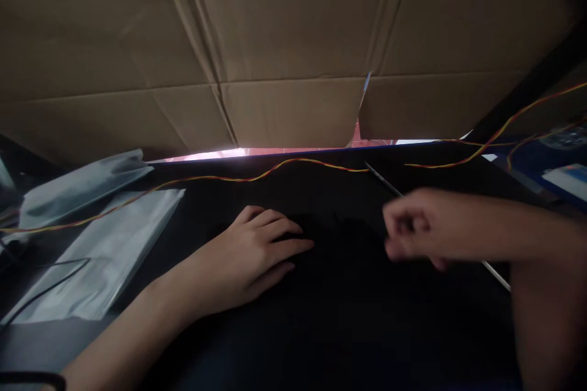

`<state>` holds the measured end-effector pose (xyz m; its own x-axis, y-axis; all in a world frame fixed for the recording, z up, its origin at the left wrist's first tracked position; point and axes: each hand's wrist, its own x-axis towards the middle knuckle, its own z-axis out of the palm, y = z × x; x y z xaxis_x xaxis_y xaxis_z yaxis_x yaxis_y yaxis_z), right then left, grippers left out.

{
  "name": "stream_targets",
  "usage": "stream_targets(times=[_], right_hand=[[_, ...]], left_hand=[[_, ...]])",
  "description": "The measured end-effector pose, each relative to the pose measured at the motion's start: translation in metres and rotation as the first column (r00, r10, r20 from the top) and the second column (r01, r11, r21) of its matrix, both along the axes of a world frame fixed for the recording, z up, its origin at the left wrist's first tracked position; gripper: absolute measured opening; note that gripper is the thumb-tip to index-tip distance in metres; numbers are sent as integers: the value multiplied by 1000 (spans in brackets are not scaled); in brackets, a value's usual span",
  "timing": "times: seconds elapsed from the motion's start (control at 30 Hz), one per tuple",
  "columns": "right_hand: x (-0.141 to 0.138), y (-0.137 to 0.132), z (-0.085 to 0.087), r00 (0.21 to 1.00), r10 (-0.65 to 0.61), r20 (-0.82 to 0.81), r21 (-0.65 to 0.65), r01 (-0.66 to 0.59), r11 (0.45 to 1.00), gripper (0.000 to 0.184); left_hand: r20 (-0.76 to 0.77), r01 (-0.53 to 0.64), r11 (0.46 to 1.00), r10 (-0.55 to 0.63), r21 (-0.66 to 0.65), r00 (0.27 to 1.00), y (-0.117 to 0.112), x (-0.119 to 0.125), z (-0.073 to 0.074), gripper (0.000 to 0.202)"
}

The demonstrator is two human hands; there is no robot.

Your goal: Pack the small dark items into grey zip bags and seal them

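My left hand (263, 247) lies palm down on a black surface (321, 317), its fingers stretched out and slightly apart. To the right, my right hand (422, 223) is held over the same surface with its fingers curled in and blurred by motion. Whether anything sits between those fingers is hidden. A thin, light rod or edge (496, 276) passes behind the right hand, and its far end shows beyond the knuckles. Beyond both hands, a twisted red and yellow wire (243, 179) runs across the surface.
Brown cardboard (293, 30) stands upright at the back, with a narrow bright gap below it. Translucent plastic bags (114, 244) and a thin black cable (50, 287) lie at left. A dark slanted bar (527, 85) and a blue-white item (568, 180) are at right.
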<state>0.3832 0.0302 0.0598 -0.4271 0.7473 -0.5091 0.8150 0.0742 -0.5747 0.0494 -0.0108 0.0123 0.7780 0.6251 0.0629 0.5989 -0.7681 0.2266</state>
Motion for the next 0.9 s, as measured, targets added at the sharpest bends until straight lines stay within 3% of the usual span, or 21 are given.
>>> stream_targets(times=[0.07, 0.1, 0.23, 0.4, 0.53, 0.63, 0.73, 0.83, 0.9], right_hand=[[-3, -7, 2, 979, 134, 157, -147, -111, 983, 49], [-6, -10, 2, 969, 170, 178, -158, -143, 977, 48], [-21, -16, 1, 978, 175, 112, -26, -173, 985, 43], [-38, -19, -8, 996, 72, -58, 118, -65, 991, 37], [-55, -21, -17, 977, 185, -106, 215, -159, 963, 43], [-49, -15, -12, 947, 246, -205, 83, -234, 969, 36], [-32, -6, -3, 940, 146, -309, -11, -157, 988, 21], [-24, 0, -4, 953, 103, -284, 69, -86, 994, 19], [-27, 2, -8, 964, 163, -209, 143, -135, 980, 21]], left_hand=[[2, 9, 1000, -9, 7, 1000, 0, 0, 0, 43], [1, 12, 1000, -12, 10, 1000, -1, 0, 0, 43], [0, 10, 1000, -10, 16, 1000, -2, -1, -1, 43], [17, 7, 1000, -7, 15, 1000, -2, 0, 0, 44], [37, 1, 1000, -1, 0, 999, 0, 1, 0, 41], [77, 3, 1000, -3, -4, 997, -1, 1, 4, 30], [174, -1, 999, -7, 48, 985, -5, 1, 11, 30], [176, 52, 992, -72, 112, 982, -10, 4, 15, 49], [119, 107, 987, -122, 121, 985, -11, 7, 12, 56]])
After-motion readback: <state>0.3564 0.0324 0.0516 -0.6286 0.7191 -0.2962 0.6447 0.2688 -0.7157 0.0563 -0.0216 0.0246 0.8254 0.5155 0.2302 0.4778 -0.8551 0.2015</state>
